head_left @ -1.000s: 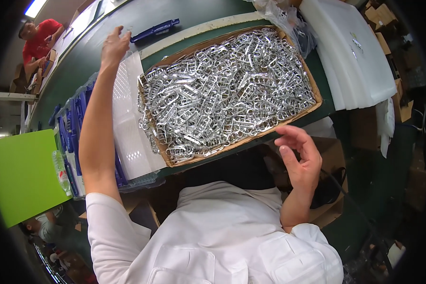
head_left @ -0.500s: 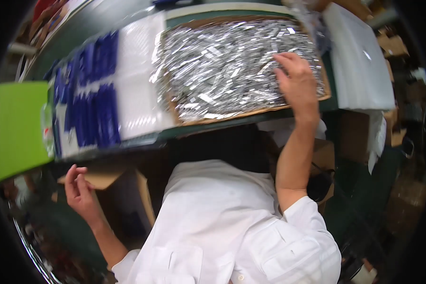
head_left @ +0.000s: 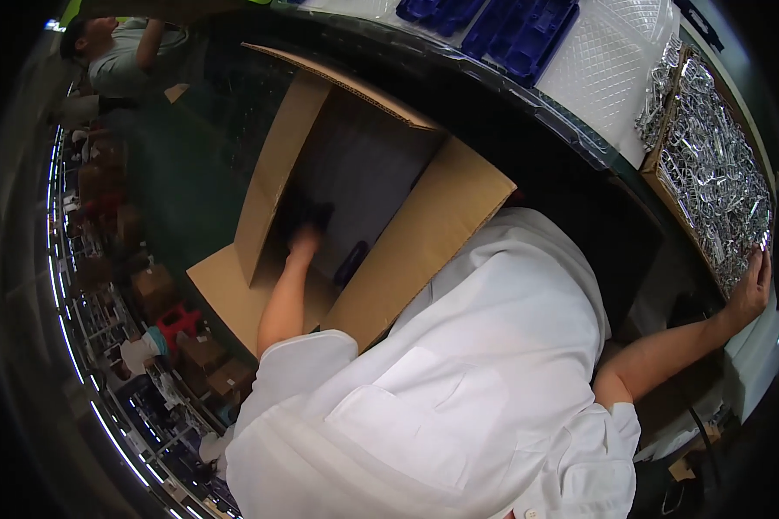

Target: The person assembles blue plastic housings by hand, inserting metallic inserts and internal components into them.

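My left hand [head_left: 305, 240] reaches down inside an open cardboard box [head_left: 433, 238]. Its fingers are lost in shadow beside a dark blue shape, so I cannot tell whether they grip it. Near that hand, a dark blue plastic part [head_left: 351, 264] lies in the box. My right hand [head_left: 750, 290] is at the near end of a shallow carton [head_left: 664, 154] heaped with shiny metal pieces [head_left: 710, 147]. Its fingertips are drawn together at the pile's edge, with a small bright metal piece at their tips.
Dark blue plastic cases [head_left: 521, 35] lie on the table beside a white textured sheet [head_left: 610, 73]. The table's dark edge [head_left: 571, 130] runs above the box. A person [head_left: 130, 52] is at the far left. Stacked cartons [head_left: 203, 350] stand on the lower left.
The view has swung left and down toward the cardboard box. My left hand has gone from beside the table into the box. My right hand has shifted to the metal pile's near edge.
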Demonstrator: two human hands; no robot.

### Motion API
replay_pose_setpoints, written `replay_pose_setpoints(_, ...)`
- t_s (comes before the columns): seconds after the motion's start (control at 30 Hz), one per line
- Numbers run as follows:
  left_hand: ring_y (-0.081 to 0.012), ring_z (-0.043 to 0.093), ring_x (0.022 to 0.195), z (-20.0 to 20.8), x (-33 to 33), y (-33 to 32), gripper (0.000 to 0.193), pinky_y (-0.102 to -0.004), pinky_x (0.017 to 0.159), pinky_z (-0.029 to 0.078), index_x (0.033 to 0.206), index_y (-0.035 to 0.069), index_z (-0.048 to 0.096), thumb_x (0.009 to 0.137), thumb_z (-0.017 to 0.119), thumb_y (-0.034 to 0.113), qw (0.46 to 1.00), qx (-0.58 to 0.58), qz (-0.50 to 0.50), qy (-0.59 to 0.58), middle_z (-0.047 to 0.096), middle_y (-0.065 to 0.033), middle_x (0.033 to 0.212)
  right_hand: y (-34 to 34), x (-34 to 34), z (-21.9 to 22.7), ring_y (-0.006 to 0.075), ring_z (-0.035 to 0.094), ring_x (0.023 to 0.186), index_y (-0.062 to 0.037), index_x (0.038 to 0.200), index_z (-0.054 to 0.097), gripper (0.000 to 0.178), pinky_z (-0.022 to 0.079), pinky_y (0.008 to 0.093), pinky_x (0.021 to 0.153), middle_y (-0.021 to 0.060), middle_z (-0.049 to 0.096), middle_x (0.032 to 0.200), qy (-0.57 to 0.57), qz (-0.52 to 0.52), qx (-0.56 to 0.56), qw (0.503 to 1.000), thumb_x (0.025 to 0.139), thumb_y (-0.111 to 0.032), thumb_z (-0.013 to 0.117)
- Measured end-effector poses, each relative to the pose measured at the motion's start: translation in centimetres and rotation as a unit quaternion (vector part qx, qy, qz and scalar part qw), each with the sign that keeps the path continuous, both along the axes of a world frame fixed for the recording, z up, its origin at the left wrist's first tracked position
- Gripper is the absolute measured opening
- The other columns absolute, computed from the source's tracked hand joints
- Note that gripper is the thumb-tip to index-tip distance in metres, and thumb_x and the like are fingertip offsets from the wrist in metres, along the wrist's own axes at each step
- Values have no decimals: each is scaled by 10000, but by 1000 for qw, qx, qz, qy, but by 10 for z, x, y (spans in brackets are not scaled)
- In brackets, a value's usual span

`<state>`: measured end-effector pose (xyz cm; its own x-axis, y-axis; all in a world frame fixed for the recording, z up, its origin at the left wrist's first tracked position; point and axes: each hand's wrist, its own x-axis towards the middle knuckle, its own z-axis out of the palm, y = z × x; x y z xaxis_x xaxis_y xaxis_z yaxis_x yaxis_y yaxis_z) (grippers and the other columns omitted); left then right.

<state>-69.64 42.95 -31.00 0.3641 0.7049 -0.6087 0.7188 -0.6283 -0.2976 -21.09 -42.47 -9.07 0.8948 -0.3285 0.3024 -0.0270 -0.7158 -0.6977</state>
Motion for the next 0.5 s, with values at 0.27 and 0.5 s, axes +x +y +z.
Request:
replay_pose_setpoints(0.27, -398, 685, 1170, -40, -8, -9, 496, -513, 1004, 548, 1279, 97, 682, 891, 753, 398, 963, 123, -145, -193, 718, -198, 1227, 48, -45, 20, 169, 733, 1077, 24, 1309, 722, 333, 537, 281, 987, 99, 784, 1176, -71, -17, 23, 997, 1078, -198, 631)
replay_pose_setpoints(0.5, -369, 625, 1256, -58, -17, -1, 530, -488, 1075, 500, 1285, 84, 664, 877, 773, 403, 976, 126, -116, -136, 672, -182, 1313, 96, -48, 25, 168, 731, 1066, 21, 1317, 719, 321, 540, 283, 972, 98, 778, 1201, -89, -15, 6, 996, 1084, -182, 629)
